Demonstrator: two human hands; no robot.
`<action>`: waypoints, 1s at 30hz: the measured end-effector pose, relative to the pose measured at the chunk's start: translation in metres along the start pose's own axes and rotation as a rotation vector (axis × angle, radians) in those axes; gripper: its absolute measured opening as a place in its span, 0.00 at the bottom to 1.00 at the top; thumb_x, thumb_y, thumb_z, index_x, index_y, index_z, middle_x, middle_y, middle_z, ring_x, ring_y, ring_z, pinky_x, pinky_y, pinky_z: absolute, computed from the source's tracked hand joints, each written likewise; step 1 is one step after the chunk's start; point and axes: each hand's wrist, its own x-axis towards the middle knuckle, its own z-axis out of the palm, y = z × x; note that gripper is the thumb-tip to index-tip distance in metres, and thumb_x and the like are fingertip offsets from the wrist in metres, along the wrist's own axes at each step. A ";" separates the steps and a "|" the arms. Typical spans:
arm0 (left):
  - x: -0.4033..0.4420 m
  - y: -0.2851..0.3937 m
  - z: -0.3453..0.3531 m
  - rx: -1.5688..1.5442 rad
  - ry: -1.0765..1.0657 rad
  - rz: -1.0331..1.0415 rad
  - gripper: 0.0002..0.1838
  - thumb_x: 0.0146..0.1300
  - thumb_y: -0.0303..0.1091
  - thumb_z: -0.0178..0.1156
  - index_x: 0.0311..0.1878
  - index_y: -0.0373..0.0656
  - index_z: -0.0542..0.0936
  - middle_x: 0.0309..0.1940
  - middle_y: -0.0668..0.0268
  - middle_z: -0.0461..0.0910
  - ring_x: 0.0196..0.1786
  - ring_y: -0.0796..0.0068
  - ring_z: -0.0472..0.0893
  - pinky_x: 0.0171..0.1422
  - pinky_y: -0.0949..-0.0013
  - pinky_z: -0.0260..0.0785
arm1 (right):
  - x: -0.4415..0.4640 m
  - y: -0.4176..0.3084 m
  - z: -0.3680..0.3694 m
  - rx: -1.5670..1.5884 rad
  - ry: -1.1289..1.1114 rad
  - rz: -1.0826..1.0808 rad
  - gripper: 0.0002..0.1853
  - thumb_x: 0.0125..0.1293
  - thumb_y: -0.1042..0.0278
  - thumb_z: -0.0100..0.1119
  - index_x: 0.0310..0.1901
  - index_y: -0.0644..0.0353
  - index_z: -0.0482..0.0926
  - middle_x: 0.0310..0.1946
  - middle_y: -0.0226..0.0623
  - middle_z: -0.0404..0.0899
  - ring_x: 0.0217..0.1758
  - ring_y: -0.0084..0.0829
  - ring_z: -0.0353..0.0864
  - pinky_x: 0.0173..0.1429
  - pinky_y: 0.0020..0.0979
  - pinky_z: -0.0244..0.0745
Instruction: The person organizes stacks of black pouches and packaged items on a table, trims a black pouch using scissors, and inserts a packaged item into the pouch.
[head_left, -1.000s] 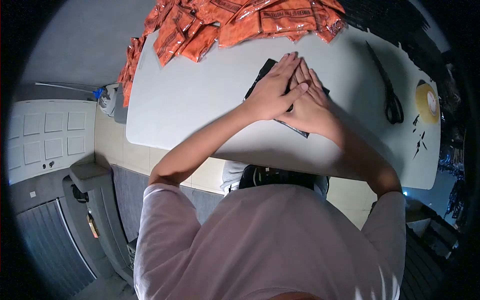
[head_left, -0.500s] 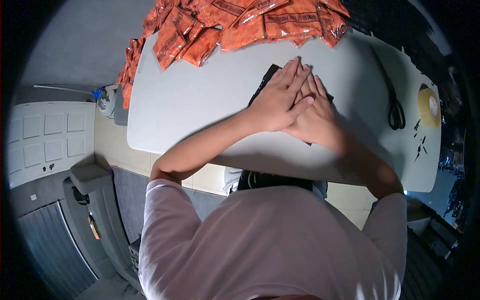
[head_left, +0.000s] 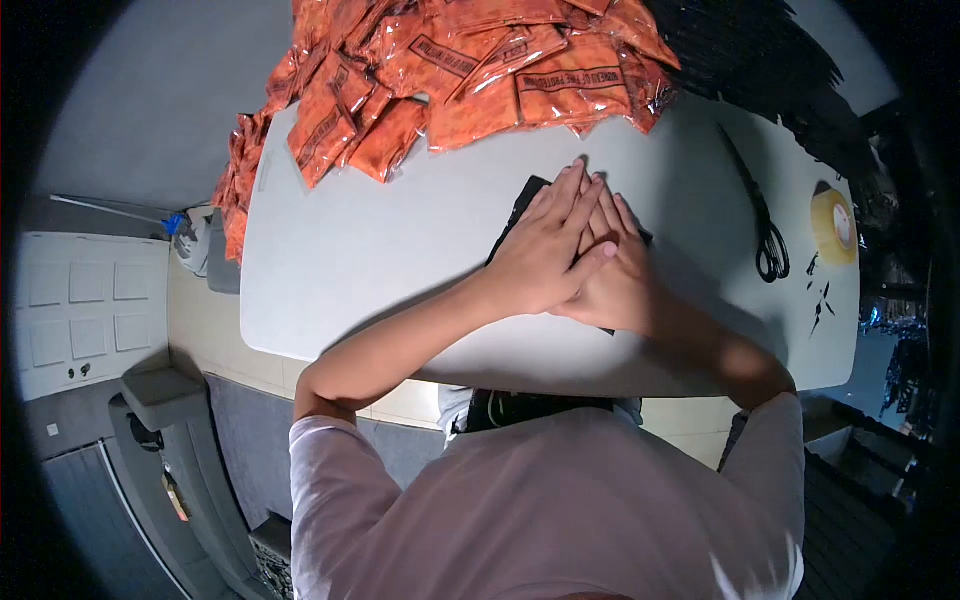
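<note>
Pressing: It looks like you are pushing the black piece (head_left: pixel 526 200) flat with both hands, so I think this step is a smoothing or pressing one.
Black piece: It lies on the white table (head_left: pixel 350 240), near the edge by your tummy. Your hands hide most of it, and only bits of its edges peek out. I can't tell if it is cloth or a bag.
Left hand: Your left hand (head_left: pixel 540 258) is flat, with its fingers straight and close together. It lies partly on top of your other hand, and your thumb goes across it. It does not grip anything.
Right hand: Your right hand (head_left: pixel 620 285) is flat too, palm down on the black piece, fingers straight. It is partly under the other hand and pinches nothing.
Next move: Any new move seems to need your hands to come apart first, since they cover the piece.
Orange packs: A big heap of shiny orange packs (head_left: pixel 572 95) sits at the far side.
Scissors and tape: The scissors (head_left: pixel 757 200) and a roll of tape (head_left: pixel 824 225) lie to the right, well apart from your hands. Little black scraps (head_left: pixel 822 298) lie just beside the tape.
</note>
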 end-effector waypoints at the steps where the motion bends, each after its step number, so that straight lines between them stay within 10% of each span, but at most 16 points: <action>1: -0.001 -0.001 0.001 0.009 -0.007 0.001 0.43 0.78 0.56 0.50 0.81 0.28 0.56 0.81 0.31 0.48 0.84 0.36 0.51 0.87 0.46 0.45 | 0.000 -0.001 -0.002 -0.002 -0.013 -0.001 0.67 0.50 0.39 0.80 0.80 0.72 0.51 0.80 0.68 0.48 0.84 0.69 0.48 0.83 0.63 0.48; 10: -0.003 -0.004 -0.001 -0.090 -0.001 -0.032 0.47 0.78 0.59 0.50 0.82 0.28 0.50 0.82 0.32 0.45 0.85 0.37 0.48 0.88 0.48 0.41 | 0.002 0.012 -0.005 0.002 -0.112 -0.144 0.65 0.52 0.46 0.80 0.79 0.76 0.47 0.80 0.71 0.44 0.85 0.70 0.39 0.82 0.68 0.44; 30: -0.010 -0.006 -0.015 0.297 -0.130 0.123 0.53 0.74 0.67 0.50 0.83 0.31 0.49 0.83 0.36 0.45 0.85 0.37 0.49 0.87 0.42 0.43 | 0.001 0.003 -0.007 -0.096 -0.081 -0.040 0.62 0.51 0.38 0.78 0.76 0.76 0.58 0.77 0.69 0.55 0.82 0.65 0.54 0.80 0.65 0.51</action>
